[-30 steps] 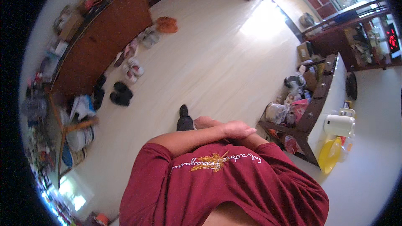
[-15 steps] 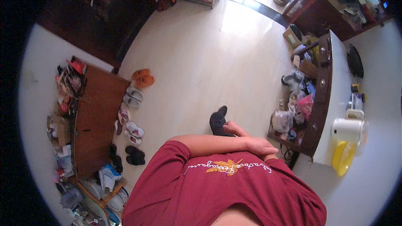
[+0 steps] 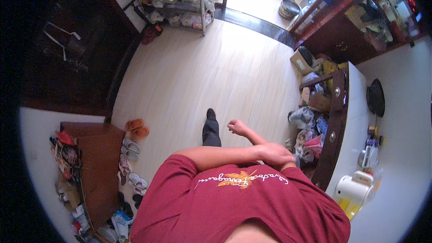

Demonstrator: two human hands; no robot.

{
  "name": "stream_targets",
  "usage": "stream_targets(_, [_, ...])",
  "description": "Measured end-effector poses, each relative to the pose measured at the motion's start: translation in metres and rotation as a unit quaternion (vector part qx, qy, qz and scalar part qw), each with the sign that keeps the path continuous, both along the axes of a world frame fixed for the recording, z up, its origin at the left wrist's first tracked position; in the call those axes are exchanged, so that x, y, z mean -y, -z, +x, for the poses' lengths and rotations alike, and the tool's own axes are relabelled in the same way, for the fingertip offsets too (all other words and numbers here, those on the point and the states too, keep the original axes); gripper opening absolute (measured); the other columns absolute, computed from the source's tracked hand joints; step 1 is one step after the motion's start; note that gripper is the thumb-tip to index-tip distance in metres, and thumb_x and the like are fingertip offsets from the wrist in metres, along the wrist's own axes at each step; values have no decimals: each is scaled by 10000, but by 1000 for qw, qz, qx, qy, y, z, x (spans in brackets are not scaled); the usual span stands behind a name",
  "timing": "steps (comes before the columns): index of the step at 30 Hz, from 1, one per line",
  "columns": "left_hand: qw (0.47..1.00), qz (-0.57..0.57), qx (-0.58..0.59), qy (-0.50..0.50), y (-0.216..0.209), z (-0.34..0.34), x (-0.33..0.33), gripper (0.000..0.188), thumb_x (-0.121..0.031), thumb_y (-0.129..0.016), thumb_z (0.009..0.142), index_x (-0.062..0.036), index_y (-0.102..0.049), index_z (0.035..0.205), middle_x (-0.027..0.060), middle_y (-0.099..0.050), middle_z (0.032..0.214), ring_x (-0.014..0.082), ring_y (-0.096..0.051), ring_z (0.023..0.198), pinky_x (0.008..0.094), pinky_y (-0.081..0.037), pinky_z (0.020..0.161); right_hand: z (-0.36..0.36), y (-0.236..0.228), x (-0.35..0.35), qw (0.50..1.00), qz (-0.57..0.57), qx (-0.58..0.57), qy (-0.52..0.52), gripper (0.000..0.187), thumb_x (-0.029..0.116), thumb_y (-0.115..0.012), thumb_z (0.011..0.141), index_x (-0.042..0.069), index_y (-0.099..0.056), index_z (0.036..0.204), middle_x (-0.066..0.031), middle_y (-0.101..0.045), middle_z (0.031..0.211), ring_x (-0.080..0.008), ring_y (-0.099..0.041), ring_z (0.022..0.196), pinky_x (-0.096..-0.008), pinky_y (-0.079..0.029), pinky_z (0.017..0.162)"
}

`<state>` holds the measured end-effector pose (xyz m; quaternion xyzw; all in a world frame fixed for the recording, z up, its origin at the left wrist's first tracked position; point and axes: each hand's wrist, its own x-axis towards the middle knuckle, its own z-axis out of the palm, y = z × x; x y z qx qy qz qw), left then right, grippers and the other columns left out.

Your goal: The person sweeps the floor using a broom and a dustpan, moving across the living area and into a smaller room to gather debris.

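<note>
My left forearm lies across the front of my maroon shirt (image 3: 256,198). At its end, my left hand (image 3: 275,153) is closed around my right forearm near the elbow, and its fingertips are partly hidden. My right hand (image 3: 238,128) reaches forward above the pale floor (image 3: 180,76), its fingers loosely curled with nothing visible in them. To its left, one dark trouser leg ends in a black shoe (image 3: 211,114) on the floor. Neither hand touches any object around me.
Orange slippers (image 3: 137,128) and several other shoes line a brown cabinet (image 3: 101,171) at left. A metal rack (image 3: 204,11) stands far ahead, left of a doorway. Along the right, bags (image 3: 300,119) crowd beneath a drawered counter (image 3: 334,126) carrying a white appliance (image 3: 355,188).
My view has shifted, bringing more of the rack and doorway in. One leg now extends forward. My right hand has moved forward and left from beside the dark leg; my left hand stays on my right forearm.
</note>
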<state>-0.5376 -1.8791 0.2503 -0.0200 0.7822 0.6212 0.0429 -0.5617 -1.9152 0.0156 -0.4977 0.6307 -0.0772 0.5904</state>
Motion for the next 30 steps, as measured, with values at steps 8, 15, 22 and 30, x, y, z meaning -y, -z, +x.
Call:
stream_targets(8, [955,6,-212,209,17,-127,171,434,-403,-308,846,-94,-494,1087,155,-503,1081,310,-448,1023,398,-322,883,-218,-5,137,831,28,14,555,130,172,-487,792,63,-517,858,-56,-551,700,-112,-510,509,-215,-391,410])
stream_targets(15, [952,9,-215,218,48,-234,330,444,-316,-312,856,-33,-371,1193,201,-415,1166,330,-366,1113,400,-264,944,-332,24,243,783,182,83,589,132,169,-455,800,54,-510,767,-40,-535,625,-130,-501,499,-255,-399,424])
stream_targets(22, [975,-152,-164,5,16,-337,566,429,-314,-359,840,-2,-425,1126,195,-468,1093,315,-436,1035,386,-315,906,-441,7,544,897,76,82,428,102,147,-462,765,71,-511,717,-38,-525,596,-123,-485,467,-238,-376,391])
stream_targets(30, [969,-126,-150,-148,20,-404,778,399,-313,-374,818,-45,-471,1097,136,-493,1076,276,-428,1051,390,-324,880,-484,-36,798,923,80,95,363,191,179,-488,796,54,-517,936,-52,-584,780,-131,-550,587,-239,-430,474])
